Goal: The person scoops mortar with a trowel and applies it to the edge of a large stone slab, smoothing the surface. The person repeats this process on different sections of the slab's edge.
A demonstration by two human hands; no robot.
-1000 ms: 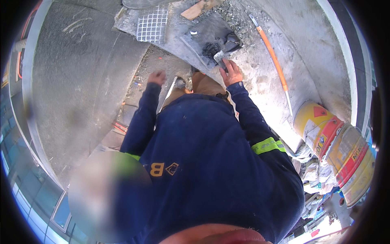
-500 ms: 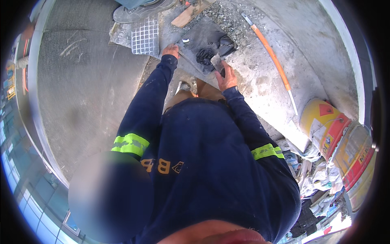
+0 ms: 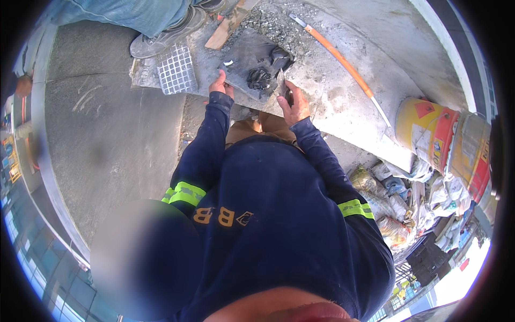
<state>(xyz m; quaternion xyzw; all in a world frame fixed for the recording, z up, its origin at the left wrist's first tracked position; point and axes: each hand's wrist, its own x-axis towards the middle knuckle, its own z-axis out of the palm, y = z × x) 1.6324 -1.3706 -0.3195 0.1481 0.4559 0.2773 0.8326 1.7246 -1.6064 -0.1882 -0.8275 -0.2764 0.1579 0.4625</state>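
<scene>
A dark flat sheet (image 3: 241,58) lies in front of me, with a crumpled black lump (image 3: 258,78), shiny in places, on its near right part. At the sheet's near left edge is my left hand (image 3: 219,87), its thumb up and its fingers curled round the edge, partly hidden. My right hand (image 3: 296,107) is closed on a flat grey scraper (image 3: 280,82). Its blade stands on edge beside the black lump, and the palm hides its grip.
A white grid plate (image 3: 177,70) lies left of the sheet, near another person's shoe (image 3: 161,40). Beyond are a wood piece (image 3: 228,29) and gravel. An orange rod (image 3: 343,63) lies to the right. Colourful buckets (image 3: 421,126) and rubbish bags (image 3: 394,214) stand at far right.
The view has shifted. My left hand has come nearer to me along the sheet's edge. In my right hand the scraper has turned from flat to on edge. More of the other person's leg shows.
</scene>
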